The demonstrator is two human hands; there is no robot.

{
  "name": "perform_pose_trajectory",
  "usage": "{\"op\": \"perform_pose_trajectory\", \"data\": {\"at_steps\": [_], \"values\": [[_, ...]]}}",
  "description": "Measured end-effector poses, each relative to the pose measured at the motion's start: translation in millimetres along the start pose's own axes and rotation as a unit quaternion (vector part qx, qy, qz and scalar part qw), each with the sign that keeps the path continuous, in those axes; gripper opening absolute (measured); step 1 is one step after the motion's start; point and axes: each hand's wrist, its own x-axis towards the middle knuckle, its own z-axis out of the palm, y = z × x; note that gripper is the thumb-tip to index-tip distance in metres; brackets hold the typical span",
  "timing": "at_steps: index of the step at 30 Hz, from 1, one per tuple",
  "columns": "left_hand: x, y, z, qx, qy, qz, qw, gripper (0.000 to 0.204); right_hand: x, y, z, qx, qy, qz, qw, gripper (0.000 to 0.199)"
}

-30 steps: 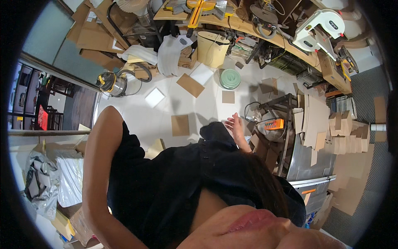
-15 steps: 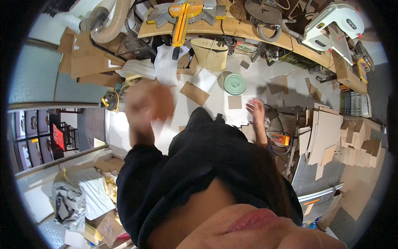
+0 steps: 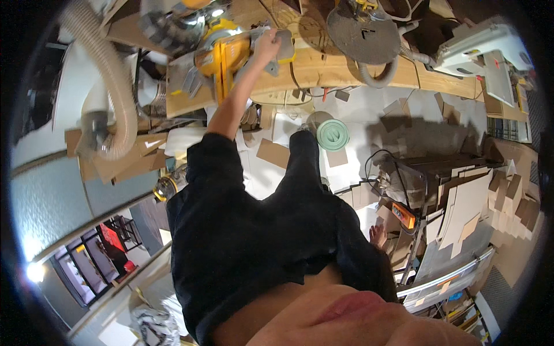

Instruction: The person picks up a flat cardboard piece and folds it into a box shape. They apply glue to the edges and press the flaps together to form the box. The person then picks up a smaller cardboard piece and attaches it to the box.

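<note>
My left arm stretches forward over the workbench. My left hand (image 3: pixel 267 47) is at the right part of a yellow and grey mitre saw (image 3: pixel 224 60), by its grey metal base. Its fingers are blurred and partly hidden, so whether they grip the saw or a small thing on it does not show. My right hand (image 3: pixel 378 235) hangs low at my right side, fingers loosely apart and holding nothing. It is near an orange box (image 3: pixel 403 215) and pieces of cardboard.
A wooden workbench (image 3: pixel 323 68) crosses ahead, with a round grey disc machine (image 3: pixel 363 34) and a white machine (image 3: pixel 487 55) on it. A green round lid (image 3: pixel 333 135) is on the floor. Cardboard sheets (image 3: pixel 461 202) lean at right; a ribbed hose (image 3: pixel 109 75) hangs at left.
I have come closer to the workbench. My left hand has gone from beside my body up to the mitre saw. My right hand has dropped back to my side.
</note>
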Motion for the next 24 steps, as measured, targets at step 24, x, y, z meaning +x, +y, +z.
{"op": "perform_pose_trajectory", "data": {"at_steps": [24], "values": [[205, -134, 220, 0.128, -0.136, 0.165, 0.968, 0.02, -132, 39, 227, -0.12, -0.004, 0.019, 0.993, 0.055]]}}
